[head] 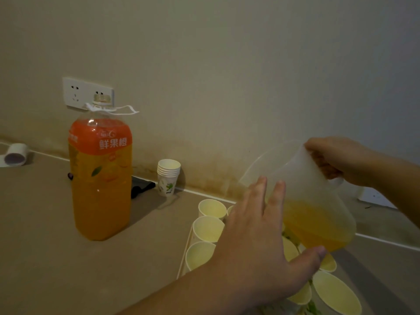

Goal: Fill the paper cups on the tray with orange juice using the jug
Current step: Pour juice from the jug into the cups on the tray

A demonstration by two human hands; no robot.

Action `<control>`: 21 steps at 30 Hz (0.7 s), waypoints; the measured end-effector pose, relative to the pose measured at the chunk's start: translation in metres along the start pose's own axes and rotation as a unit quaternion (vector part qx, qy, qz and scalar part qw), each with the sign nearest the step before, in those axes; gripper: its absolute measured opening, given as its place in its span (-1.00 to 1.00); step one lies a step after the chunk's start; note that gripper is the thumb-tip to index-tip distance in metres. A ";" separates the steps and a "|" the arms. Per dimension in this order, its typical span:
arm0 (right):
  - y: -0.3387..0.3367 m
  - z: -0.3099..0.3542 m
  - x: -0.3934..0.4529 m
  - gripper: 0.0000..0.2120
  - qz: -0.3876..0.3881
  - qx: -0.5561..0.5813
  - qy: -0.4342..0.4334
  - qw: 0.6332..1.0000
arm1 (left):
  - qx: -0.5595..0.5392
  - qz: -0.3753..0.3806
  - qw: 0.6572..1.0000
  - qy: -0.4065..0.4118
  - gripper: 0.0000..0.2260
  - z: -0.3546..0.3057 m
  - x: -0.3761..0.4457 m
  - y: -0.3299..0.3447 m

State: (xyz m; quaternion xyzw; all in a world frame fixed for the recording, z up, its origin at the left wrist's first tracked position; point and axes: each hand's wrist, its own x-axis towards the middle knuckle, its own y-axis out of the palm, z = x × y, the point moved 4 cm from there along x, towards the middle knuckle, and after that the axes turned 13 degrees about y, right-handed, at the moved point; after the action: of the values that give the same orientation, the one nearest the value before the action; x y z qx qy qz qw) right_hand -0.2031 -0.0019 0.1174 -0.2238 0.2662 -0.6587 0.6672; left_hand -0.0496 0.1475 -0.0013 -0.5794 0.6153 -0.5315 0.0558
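A translucent plastic jug (304,192) with orange juice in its lower part hangs tilted to the left over the tray. My right hand (341,160) grips its handle at the upper right. My left hand (261,242) lies flat against the jug's side, fingers straight, thumb under its base. Several paper cups stand on the tray (185,253) below; three in the left column (208,228) look empty, others (336,292) are partly hidden by my hand and the jug.
A large orange juice bottle (101,178) stands uncapped to the left on the tan counter. A stack of spare paper cups (168,176) and a dark object (141,186) sit by the wall. A tape roll (16,154) lies far left.
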 end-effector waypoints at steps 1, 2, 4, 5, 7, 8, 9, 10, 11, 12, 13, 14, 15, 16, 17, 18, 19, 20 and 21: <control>0.001 0.000 0.001 -0.72 -0.002 -0.004 0.001 1.000 | -0.018 0.005 1.000 -0.003 -0.10 0.001 0.000 0.002; 0.003 0.001 0.001 -0.71 -0.004 -0.007 0.001 1.000 | -0.031 0.009 0.999 -0.006 -0.09 0.002 0.000 0.003; 0.006 0.003 0.003 -0.70 -0.004 -0.016 -0.002 1.000 | -0.046 0.016 0.999 -0.010 -0.07 0.005 -0.001 0.004; 0.007 0.004 0.005 -0.70 -0.003 -0.021 -0.004 1.000 | -0.051 0.020 0.998 -0.010 -0.07 0.006 -0.002 0.004; 0.010 0.006 0.007 -0.71 -0.005 -0.038 -0.008 0.999 | -0.061 0.023 0.998 -0.011 -0.06 0.008 -0.004 0.004; 0.011 0.007 0.009 -0.72 -0.007 -0.048 -0.010 0.999 | -0.065 0.023 0.998 -0.011 -0.05 0.009 -0.005 0.005; 0.012 0.009 0.010 -0.73 -0.010 -0.057 -0.012 0.998 | -0.067 0.021 0.997 -0.010 -0.04 0.010 -0.006 0.005; 0.014 0.010 0.011 -0.74 -0.011 -0.062 -0.013 0.998 | -0.069 0.020 0.997 -0.008 -0.04 0.011 -0.007 0.006; 0.016 0.011 0.013 -0.73 -0.010 -0.064 -0.015 0.998 | -0.070 0.019 0.997 -0.006 -0.04 0.012 -0.007 0.006; 0.017 0.013 0.014 -0.71 -0.009 -0.065 -0.016 0.998 | -0.071 0.019 0.997 -0.005 -0.04 0.013 -0.007 0.007; 0.019 0.014 0.015 -0.69 -0.008 -0.066 -0.017 0.998 | -0.071 0.019 0.997 -0.004 -0.03 0.014 -0.007 0.006; 0.020 0.015 0.017 -0.68 -0.008 -0.067 -0.018 0.998 | -0.070 0.020 0.997 -0.003 -0.03 0.015 -0.007 0.006; 0.020 0.016 0.017 -0.68 -0.009 -0.070 -0.017 0.997 | -0.068 0.022 0.997 -0.002 -0.04 0.016 -0.006 0.005; 0.021 0.016 0.018 -0.67 -0.011 -0.075 -0.017 0.997 | -0.067 0.024 0.997 -0.002 -0.04 0.016 -0.006 0.004; 0.021 0.016 0.019 -0.67 -0.011 -0.082 -0.017 0.996 | -0.068 0.026 0.997 -0.003 -0.04 0.017 -0.006 0.004; 0.022 0.017 0.019 -0.66 -0.011 -0.090 -0.018 0.996 | -0.071 0.026 0.997 -0.002 -0.04 0.017 -0.006 0.003; 0.023 0.017 0.019 -0.66 -0.011 -0.095 -0.019 0.995 | -0.073 0.026 0.997 -0.002 -0.04 0.017 -0.006 0.003; 0.023 0.018 0.020 -0.66 -0.012 -0.096 -0.020 0.995 | -0.075 0.025 0.997 -0.002 -0.04 0.017 -0.006 0.003; 0.024 0.019 0.020 -0.66 -0.013 -0.094 -0.022 0.995 | -0.077 0.025 0.997 -0.003 -0.04 0.018 -0.006 0.003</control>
State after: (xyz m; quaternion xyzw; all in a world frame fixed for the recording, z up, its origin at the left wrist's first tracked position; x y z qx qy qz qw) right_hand -0.1723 -0.0223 0.1149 -0.3033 0.3090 -0.6340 0.6407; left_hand -0.0373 0.1410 -0.0139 -0.5680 0.6686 -0.4792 0.0261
